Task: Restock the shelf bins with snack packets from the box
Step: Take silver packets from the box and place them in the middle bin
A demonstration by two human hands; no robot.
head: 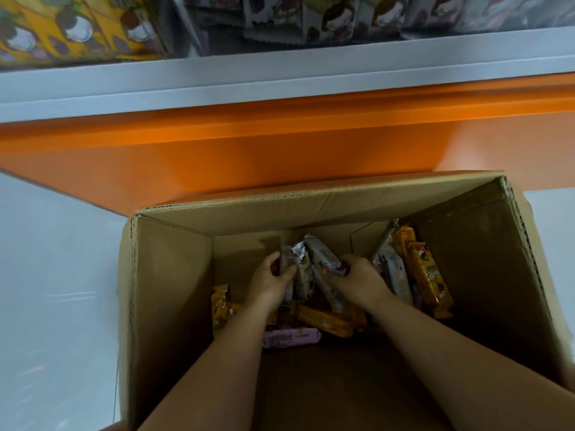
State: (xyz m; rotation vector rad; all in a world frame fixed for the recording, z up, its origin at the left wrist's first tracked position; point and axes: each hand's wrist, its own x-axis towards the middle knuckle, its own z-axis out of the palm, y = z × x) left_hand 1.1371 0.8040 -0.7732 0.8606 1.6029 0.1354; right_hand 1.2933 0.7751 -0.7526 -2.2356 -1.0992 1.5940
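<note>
Down in the box (174,275), left hand (272,283) grip curled round grey packets (303,270), right hand (359,281) grip curled on another.

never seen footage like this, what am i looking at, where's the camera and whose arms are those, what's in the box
There is no machine here. The two bare arms belong to a person, and the single picture comes from a wide-angle camera worn on their head, looking forward and down. Both arms reach into an open cardboard box. The left hand and the right hand each curl round the grey packets bunched between them. More snacks lie in the box: yellow packets lean by the right wall, and a pink packet lies nearer the camera. Along the top run the shelf bins, holding yellow and pale packets.
</note>
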